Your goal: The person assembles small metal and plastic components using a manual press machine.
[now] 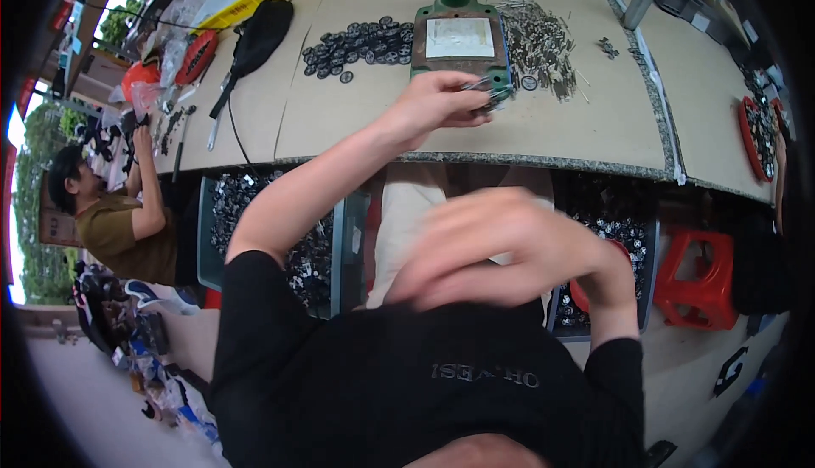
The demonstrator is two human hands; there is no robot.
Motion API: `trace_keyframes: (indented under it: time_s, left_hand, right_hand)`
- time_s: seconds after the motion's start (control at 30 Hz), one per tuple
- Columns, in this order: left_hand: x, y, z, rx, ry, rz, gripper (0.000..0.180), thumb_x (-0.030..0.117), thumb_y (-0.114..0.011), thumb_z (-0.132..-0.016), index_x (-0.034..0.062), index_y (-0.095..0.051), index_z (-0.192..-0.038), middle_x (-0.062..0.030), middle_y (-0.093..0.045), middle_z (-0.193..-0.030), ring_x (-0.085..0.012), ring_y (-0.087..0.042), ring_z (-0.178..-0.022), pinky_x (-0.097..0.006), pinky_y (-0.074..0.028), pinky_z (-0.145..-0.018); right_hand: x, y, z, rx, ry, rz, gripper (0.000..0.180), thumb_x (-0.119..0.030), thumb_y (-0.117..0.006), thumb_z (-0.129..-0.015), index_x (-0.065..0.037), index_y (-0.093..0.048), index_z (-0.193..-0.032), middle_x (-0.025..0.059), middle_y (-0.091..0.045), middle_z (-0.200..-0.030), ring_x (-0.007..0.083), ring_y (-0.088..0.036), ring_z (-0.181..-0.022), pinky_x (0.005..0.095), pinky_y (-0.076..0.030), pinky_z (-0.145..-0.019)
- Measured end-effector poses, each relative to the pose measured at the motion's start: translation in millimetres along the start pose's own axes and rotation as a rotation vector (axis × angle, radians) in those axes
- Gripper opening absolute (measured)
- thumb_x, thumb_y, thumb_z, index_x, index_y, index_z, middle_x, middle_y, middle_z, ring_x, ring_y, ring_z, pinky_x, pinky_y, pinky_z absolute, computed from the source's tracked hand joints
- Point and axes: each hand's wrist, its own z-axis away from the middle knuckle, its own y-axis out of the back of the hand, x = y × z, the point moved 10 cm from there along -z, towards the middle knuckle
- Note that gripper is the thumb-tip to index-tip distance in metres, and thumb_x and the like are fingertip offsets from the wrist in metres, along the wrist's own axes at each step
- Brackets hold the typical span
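Observation:
My left hand is at the front edge of a green machine base, its fingers closed round several thin metal pins. My right hand is over my lap, near the front of my shirt. Motion smears its fingers, so whether it holds anything is unclear. On the table left of the base lies a heap of small black wheels. A loose pile of thin metal pins spreads to its right. One single wheel lies near the base's front right corner.
Below the table's edge, a grey-green bin of small dark parts stands left of my legs, another bin right of them. Farther right is a red stool. A co-worker sits at the left. A black pouch-like thing lies on the table.

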Motion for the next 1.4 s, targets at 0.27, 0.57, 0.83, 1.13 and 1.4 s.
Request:
trace_keyframes:
  time_s: [0.27,0.57,0.83,1.13,1.4]
  left_hand:
    - [-19.3,101.2,89.8,0.3,-0.058,0.156,0.023,0.004,-0.055,-0.086,-0.0037,-0.056,-0.107,-0.0133,-0.062,-0.095,-0.0227,-0.063,-0.088,-0.028,-0.053,-0.08]
    - [-27.9,139.8,179.0,0.577,-0.264,0.187,0.024,0.003,-0.053,-0.086,-0.0056,-0.054,-0.108,-0.0154,-0.062,-0.094,-0.0267,-0.063,-0.09,-0.031,-0.054,-0.08]
    - [-54.1,163.9,315.2,0.969,-0.556,0.359,0.017,0.002,-0.051,-0.087,-0.0042,-0.052,-0.103,-0.0181,-0.06,-0.097,-0.0358,-0.059,-0.095,-0.035,-0.055,-0.08]
    - [-88.6,133.1,348.0,1.07,-0.612,0.424,0.017,0.003,-0.051,-0.088,-0.0036,-0.051,-0.103,-0.019,-0.059,-0.099,-0.0336,-0.059,-0.096,-0.033,-0.055,-0.08]
    - [-63.6,117.3,370.1,1.009,-0.903,0.65,0.023,0.005,-0.051,-0.088,-0.0032,-0.051,-0.109,-0.0183,-0.057,-0.105,-0.0346,-0.055,-0.102,-0.035,-0.053,-0.086]
  right_hand:
    - [152.5,8.4,387.1,0.52,-1.422,-0.338,0.01,-0.006,-0.053,-0.085,-0.001,-0.061,-0.081,0.0047,-0.061,-0.07,0.0089,-0.057,-0.063,0.0184,-0.044,-0.057]
    - [144.0,-108.7,554.2,-0.266,-1.733,-0.229,0.013,-0.015,-0.057,-0.084,-0.004,-0.063,-0.085,0.006,-0.061,-0.069,0.014,-0.058,-0.062,0.0271,-0.047,-0.059]
    - [146.0,-125.7,578.0,-0.543,-1.563,0.219,0.017,-0.017,-0.056,-0.084,-0.002,-0.064,-0.085,0.0094,-0.062,-0.071,0.02,-0.06,-0.063,0.0333,-0.048,-0.061]
    - [153.0,-96.6,562.7,-0.811,-1.297,0.821,0.021,-0.019,-0.055,-0.084,-0.001,-0.065,-0.086,0.0131,-0.064,-0.074,0.0267,-0.062,-0.064,0.0404,-0.049,-0.064]
    - [192.1,-185.6,39.7,-0.342,-0.118,0.425,0.047,0.0,-0.05,-0.073,-0.008,-0.044,-0.119,0.0142,-0.047,-0.122,0.0298,-0.056,-0.095,0.0371,-0.047,-0.076]
